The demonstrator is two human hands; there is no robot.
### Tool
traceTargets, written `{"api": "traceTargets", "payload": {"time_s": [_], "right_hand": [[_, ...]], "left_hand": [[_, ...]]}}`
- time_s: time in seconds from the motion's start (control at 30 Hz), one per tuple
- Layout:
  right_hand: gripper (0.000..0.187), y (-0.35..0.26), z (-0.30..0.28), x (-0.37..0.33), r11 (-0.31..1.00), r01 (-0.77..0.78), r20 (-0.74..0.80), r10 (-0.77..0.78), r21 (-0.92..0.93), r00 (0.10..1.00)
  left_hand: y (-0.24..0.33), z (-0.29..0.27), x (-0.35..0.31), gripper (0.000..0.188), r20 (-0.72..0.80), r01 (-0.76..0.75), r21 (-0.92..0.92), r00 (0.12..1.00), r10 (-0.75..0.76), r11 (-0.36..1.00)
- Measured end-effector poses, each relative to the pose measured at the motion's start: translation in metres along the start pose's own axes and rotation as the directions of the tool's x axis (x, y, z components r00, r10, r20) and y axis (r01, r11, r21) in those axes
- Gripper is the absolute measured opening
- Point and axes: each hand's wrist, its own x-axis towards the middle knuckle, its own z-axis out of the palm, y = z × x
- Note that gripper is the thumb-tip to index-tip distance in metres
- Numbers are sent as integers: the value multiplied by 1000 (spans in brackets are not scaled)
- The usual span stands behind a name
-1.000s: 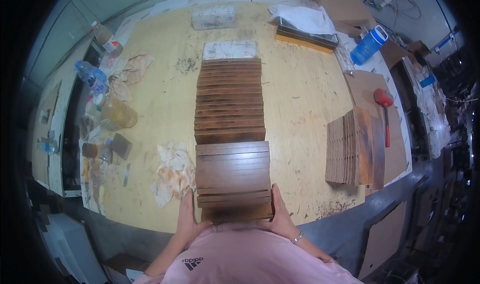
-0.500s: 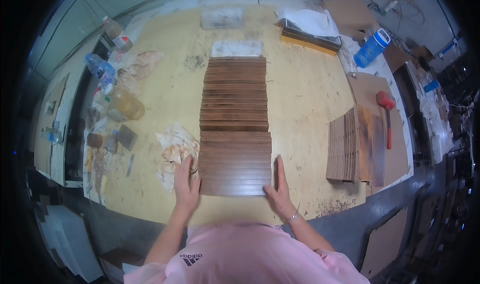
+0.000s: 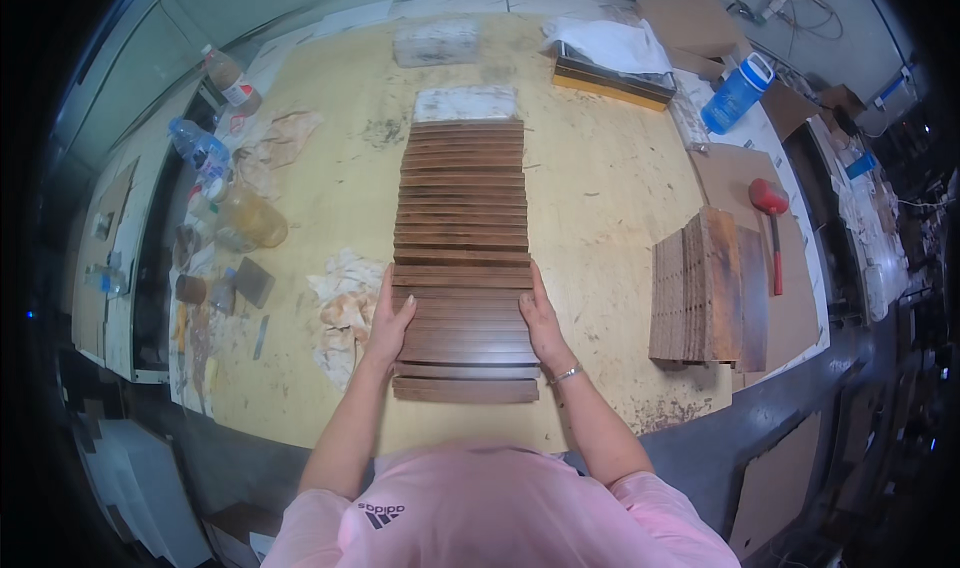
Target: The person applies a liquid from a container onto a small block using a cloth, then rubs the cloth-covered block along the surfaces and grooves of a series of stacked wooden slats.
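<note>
A long row of brown wooden strips [image 3: 462,193] lies side by side down the middle of the table. My left hand [image 3: 390,323] presses the left ends of the nearer strips [image 3: 464,320], its thumb over their top. Against the right ends of the same strips sits my right hand [image 3: 542,326], fingers along the side and thumb on top. The strips are clasped between both hands. Two strips [image 3: 465,389] closest to me stand slightly apart from that group, with dark gaps showing. A stained crumpled cloth [image 3: 345,308] lies just left of my left hand.
At right a stack of wooden boards [image 3: 695,293] stands near a red mallet [image 3: 770,200] on cardboard. Bottles [image 3: 245,213] and a scraper blade [image 3: 261,337] are at left. White-wrapped blocks [image 3: 465,104] lie beyond the row. A blue bottle [image 3: 737,96] stands far right.
Both hands have moved away from me along the sides and now grip the nearer strips. The two closest strips have come apart from the group, which was tight before.
</note>
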Motion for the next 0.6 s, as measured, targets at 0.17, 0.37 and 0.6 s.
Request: {"api": "traceTargets", "payload": {"time_s": [0.17,0.37,0.6], "right_hand": [[67,7,2,-16,1000,-21,-21,21,10,1000],[67,9,10,10,992,-118,-92,121,46,988],[70,-27,8,9,826,42,-134,-141,-563,981]], "left_hand": [[-5,1,-25,73,-24,53,16,998,-53,998],[-16,-9,10,72,-100,-8,286,994,39,958],[8,-12,3,74,99,-278,790,938,334,547]]}}
